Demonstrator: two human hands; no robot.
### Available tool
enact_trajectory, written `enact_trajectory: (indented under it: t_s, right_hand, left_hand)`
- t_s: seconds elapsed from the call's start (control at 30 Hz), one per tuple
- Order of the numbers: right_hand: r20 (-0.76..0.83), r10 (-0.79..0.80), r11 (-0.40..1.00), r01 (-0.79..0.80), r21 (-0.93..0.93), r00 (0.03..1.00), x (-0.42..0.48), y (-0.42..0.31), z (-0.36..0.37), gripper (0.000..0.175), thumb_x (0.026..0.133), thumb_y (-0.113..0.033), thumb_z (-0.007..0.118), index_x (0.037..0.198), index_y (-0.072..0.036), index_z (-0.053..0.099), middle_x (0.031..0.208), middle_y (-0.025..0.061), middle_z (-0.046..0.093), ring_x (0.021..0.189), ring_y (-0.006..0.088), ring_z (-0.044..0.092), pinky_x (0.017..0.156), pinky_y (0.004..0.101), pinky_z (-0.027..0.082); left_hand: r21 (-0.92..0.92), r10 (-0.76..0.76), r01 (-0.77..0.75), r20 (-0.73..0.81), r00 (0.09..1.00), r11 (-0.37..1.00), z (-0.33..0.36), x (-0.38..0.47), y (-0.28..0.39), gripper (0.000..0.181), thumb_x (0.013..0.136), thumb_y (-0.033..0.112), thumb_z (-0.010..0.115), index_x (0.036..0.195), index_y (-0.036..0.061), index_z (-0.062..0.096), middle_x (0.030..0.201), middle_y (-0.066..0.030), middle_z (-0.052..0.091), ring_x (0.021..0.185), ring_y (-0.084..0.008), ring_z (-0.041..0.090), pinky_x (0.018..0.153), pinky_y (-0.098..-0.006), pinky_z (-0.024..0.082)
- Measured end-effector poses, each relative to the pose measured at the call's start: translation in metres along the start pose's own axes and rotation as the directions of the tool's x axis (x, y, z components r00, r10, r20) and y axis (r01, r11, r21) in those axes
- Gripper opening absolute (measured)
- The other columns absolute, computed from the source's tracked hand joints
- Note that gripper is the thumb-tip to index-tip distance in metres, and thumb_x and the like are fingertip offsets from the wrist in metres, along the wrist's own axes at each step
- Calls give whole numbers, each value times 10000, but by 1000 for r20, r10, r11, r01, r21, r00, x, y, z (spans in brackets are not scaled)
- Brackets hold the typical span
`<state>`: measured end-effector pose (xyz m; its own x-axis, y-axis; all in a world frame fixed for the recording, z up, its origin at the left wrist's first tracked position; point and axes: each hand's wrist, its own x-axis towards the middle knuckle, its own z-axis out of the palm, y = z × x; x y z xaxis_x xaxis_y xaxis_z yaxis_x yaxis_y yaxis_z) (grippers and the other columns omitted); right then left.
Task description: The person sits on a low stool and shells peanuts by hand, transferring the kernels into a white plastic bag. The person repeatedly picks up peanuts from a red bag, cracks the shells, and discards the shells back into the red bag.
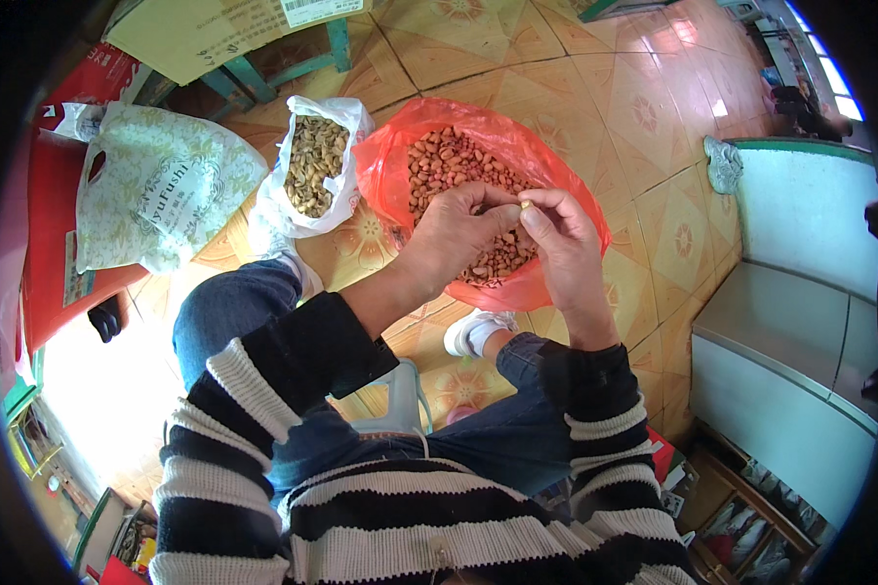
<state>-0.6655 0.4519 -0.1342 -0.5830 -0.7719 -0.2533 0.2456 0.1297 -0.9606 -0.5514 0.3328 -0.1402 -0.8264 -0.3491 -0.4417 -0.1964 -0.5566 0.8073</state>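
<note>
A small pale-yellow piece point(525, 205), too small to name surely, is pinched where my fingertips meet. My left hand point(468, 219) reaches it from the left with thumb and forefinger. On its other side, the thumb and forefinger of my right hand point(567, 234) grip it. Both hands are over an opened red plastic bag point(571, 190) on the floor. Reddish-brown nuts that look like shelled peanuts point(446, 157) fill the bag, partly hidden by my hands. Left of it, a white plastic bag point(347, 212) holds brownish shell-like pieces point(314, 157).
A patterned carrier bag point(161, 190) leans at the left near a red surface point(51, 241). A cardboard box point(227, 33) rests on a green stand point(340, 44) at the far left. Pale cabinets point(775, 373) line the right side. Beneath me is a light plastic stool point(402, 395).
</note>
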Motion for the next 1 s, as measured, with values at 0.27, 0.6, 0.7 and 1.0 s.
enact_trajectory:
  t_s: [0.27,0.6,0.7,1.0]
  right_hand:
    - [91,213,922,-231,310,973,0,-3,-1,147,918,-143,606,1021,-60,543,762,-6,548,645,86,511,578,225,414]
    - [125,124,990,-115,-79,984,-5,8,11,194,1010,-230,442,911,-70,489,647,-49,414,542,21,362,452,189,294]
    - [52,215,975,-211,-72,975,-9,12,19,207,1013,-229,425,914,-61,495,661,-49,411,544,19,346,457,189,293]
    - [-162,202,970,-220,-103,966,-8,23,30,303,1007,-295,399,861,-74,546,665,-36,461,541,31,397,455,199,304]
  left_hand:
    - [29,33,-37,144,989,999,-1,-6,20,225,909,209,601,1034,22,610,758,24,579,639,-27,466,556,-193,392]
    - [108,52,-58,55,997,993,-1,-11,16,186,897,162,570,962,-12,565,775,-29,597,728,-81,542,620,-249,461]
    - [172,80,-77,-11,997,982,-2,-10,7,176,891,147,555,962,-14,560,786,-40,595,726,-86,544,622,-252,465]
    - [-241,-161,149,-31,986,959,0,-4,-7,105,875,136,538,828,43,552,721,-18,549,588,-66,464,505,-210,366]
